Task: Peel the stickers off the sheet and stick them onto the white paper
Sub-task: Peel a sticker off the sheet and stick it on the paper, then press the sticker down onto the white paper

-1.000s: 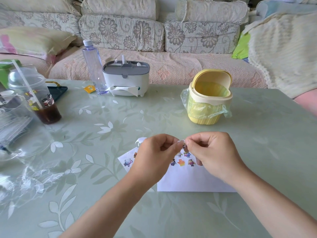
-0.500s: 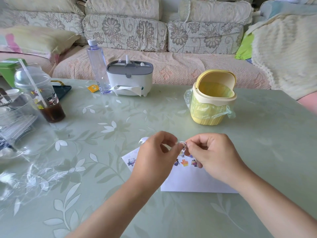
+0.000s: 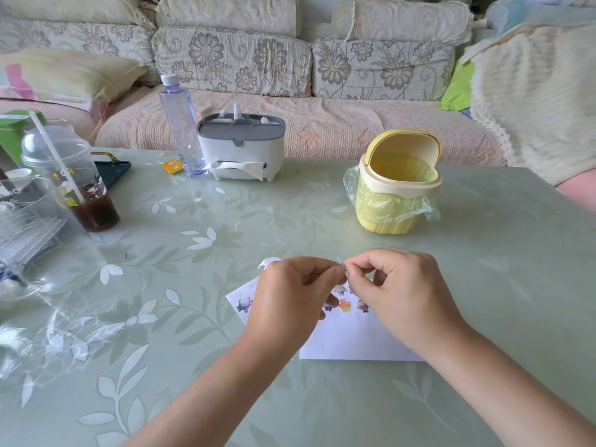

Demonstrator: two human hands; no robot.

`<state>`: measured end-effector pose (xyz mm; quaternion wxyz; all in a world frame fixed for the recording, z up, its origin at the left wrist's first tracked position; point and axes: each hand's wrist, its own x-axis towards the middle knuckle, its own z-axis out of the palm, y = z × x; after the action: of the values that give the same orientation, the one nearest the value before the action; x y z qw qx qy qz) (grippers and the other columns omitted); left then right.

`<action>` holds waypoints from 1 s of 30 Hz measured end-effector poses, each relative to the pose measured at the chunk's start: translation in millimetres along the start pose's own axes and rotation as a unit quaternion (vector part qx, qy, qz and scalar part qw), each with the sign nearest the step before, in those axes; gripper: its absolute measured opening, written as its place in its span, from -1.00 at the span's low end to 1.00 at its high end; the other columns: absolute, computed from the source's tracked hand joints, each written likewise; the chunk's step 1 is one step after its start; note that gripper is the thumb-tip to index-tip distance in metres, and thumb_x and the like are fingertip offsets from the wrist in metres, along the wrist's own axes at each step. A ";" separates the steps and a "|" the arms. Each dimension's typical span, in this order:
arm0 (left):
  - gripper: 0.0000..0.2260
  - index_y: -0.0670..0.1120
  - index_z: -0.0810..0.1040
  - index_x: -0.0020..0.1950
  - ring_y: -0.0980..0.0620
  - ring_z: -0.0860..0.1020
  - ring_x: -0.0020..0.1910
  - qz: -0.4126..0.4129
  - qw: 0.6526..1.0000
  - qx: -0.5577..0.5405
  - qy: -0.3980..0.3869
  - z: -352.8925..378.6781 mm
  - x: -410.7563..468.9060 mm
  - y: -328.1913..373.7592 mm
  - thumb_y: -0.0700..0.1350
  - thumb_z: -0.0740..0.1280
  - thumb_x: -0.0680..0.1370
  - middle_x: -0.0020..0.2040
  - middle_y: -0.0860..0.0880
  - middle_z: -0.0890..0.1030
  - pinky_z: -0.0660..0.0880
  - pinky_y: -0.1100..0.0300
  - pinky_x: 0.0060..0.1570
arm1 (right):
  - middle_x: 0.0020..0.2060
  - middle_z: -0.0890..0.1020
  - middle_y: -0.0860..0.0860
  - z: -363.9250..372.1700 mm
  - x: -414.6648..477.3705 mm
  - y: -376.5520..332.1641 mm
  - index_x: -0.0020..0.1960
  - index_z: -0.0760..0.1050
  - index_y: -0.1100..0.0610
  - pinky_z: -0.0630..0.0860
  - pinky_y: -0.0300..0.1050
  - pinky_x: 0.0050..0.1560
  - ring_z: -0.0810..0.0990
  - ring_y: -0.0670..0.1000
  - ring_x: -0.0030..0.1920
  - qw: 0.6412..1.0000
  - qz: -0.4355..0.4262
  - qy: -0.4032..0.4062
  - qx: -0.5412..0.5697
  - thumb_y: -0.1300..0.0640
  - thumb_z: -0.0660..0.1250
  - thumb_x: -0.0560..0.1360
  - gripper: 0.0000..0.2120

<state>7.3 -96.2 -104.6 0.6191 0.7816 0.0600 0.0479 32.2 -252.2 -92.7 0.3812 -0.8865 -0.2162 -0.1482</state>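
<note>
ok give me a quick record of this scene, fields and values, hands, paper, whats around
left hand: pinches a small sticker piece above the paper
right hand: pinches the same piece from the other side
white paper: flat on the table, partly under the hands
stickers: several stuck on the paper's far part
yellow bin: beyond the hands, lid tipped open, bag liner
far left: cup with dark drink, bottle, tissue box

Pinched above the white paper (image 3: 354, 343) in the grip of left hand (image 3: 290, 301) and right hand (image 3: 409, 291), a sliver (image 3: 340, 264) too small to identify; beneath them, several stickers (image 3: 345, 306) hidden; far left of it, clear container (image 3: 48, 253) cropped.
</note>
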 end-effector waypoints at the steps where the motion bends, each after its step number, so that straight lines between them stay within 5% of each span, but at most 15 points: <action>1: -0.86 -0.08 0.71 -0.15 0.13 0.63 -0.38 -0.001 1.000 0.010 0.001 0.0 0.1 -0.4 -0.15 0.39 0.57 -0.37 0.00 0.69 0.54 0.23 -0.36 | -0.42 0.53 -0.36 0.6 -0.4 1.2 -0.26 0.63 -0.01 0.48 -0.17 -0.36 0.60 -0.22 -0.48 1.000 -0.014 0.003 -0.009 0.16 0.43 0.51 -0.82; 6: -0.84 -0.02 0.67 -0.20 0.13 0.60 -0.40 0.027 0.996 0.082 0.011 1.1 2.2 -2.6 -0.11 0.36 0.56 -0.37 0.05 0.67 0.62 0.05 -0.24 | -0.45 0.54 -0.28 4.6 -0.7 5.9 -0.27 0.62 -0.03 0.46 -0.21 -0.35 0.55 -0.19 -0.43 0.998 -0.027 0.015 -0.047 0.12 0.43 0.49 -0.84; 13: -0.87 0.03 0.60 -0.18 0.05 0.60 -0.33 0.054 0.996 0.065 -0.020 4.3 5.1 -1.4 -0.10 0.36 0.57 -0.28 0.00 0.66 0.60 -0.09 -0.19 | -0.50 0.58 -0.09 -4.0 5.5 12.0 -0.22 0.66 -0.03 0.57 -0.01 -0.28 0.62 0.12 -0.39 0.976 0.158 -0.054 0.138 0.11 0.38 0.53 -0.83; 16: -0.86 0.11 0.57 -0.20 0.00 0.63 -0.27 0.050 0.996 0.062 -0.036 6.9 6.9 -1.1 -0.01 0.37 0.57 -0.27 0.05 0.65 0.60 -0.11 -0.16 | -0.54 0.55 -0.06 -9.2 6.0 14.1 -0.19 0.67 -0.03 0.41 -0.28 -0.44 0.56 0.00 -0.45 0.960 0.183 -0.071 0.201 0.06 0.43 0.52 -0.88; 20: -0.83 0.08 0.57 -0.21 0.03 0.63 -0.35 0.037 0.998 0.031 -0.047 14.0 9.7 3.2 -0.03 0.36 0.58 -0.25 -0.01 0.67 0.59 -0.04 -0.18 | -0.51 0.60 -0.12 -14.2 5.9 19.0 -0.15 0.70 0.05 0.38 -0.32 -0.46 0.52 -0.06 -0.52 0.957 0.186 -0.051 0.216 0.12 0.45 0.54 -0.90; 25: -0.85 -0.08 0.64 -0.14 0.12 0.59 -0.37 0.013 0.998 -0.029 -0.061 24.8 13.0 11.4 -0.10 0.37 0.60 -0.25 0.01 0.69 0.50 0.28 -0.36 | -0.30 0.71 0.11 -19.5 5.5 24.2 -0.19 0.72 0.02 0.43 -0.21 -0.47 0.52 -0.01 -0.47 0.942 0.221 -0.006 0.251 0.10 0.49 0.49 -0.91; 30: -0.85 -0.12 0.67 -0.11 0.10 0.64 -0.30 -0.001 0.995 -0.060 -0.075 35.2 19.0 14.5 -0.07 0.41 0.57 -0.18 -0.04 0.72 0.56 0.21 -0.33 | -0.41 0.68 -0.12 -27.6 6.1 30.9 -0.19 0.72 0.01 0.40 -0.19 -0.45 0.50 -0.08 -0.50 0.944 0.235 0.011 0.232 0.12 0.49 0.50 -0.91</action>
<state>31.8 -130.4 -98.6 0.6677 0.7443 0.0111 -0.0079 50.1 -290.0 -90.6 0.6024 -0.7977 -0.0258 -0.0099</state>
